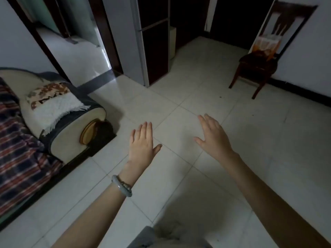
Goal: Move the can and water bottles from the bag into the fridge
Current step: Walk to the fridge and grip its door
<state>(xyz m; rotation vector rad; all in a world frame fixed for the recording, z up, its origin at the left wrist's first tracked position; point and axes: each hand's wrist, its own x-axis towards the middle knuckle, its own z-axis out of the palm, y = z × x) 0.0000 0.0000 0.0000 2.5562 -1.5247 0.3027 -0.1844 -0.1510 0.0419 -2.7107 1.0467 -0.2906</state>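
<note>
My left hand (142, 146) is stretched out flat over the white floor tiles, fingers apart, holding nothing; a bracelet sits on its wrist. My right hand (214, 137) is likewise spread flat and empty, a little to the right. The fridge (143, 42) stands closed at the far middle, with a pale side and dark door panels. A bag (266, 45) with orange print rests on the seat of a dark wooden chair (254, 68) at the far right. No can or bottles show in this view.
A sofa (59, 122) with a plaid blanket and a white fringed cloth fills the left side. An open doorway (75, 51) lies at the far left, beside the fridge. White tiled floor (250, 140) spreads between me, the fridge and the chair.
</note>
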